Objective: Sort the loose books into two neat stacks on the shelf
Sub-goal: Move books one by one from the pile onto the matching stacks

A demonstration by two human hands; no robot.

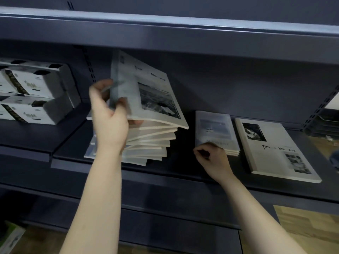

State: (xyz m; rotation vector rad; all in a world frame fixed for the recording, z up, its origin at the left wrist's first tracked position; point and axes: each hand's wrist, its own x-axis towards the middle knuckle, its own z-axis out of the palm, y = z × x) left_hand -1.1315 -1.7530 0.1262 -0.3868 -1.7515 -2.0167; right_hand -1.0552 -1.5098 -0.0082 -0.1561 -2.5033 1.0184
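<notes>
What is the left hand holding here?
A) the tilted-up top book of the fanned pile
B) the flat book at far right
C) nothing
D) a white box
A: the left hand grips the raised top book by its left edge, above the fanned pile.

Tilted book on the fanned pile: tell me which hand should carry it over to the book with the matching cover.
Left. The left hand already grips the tilted book by its edge, tipped up from the fanned pile. The right hand is curled at the small stack, beside the matching book.

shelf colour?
Dark navy blue shelf, best seen in the head view.
</notes>
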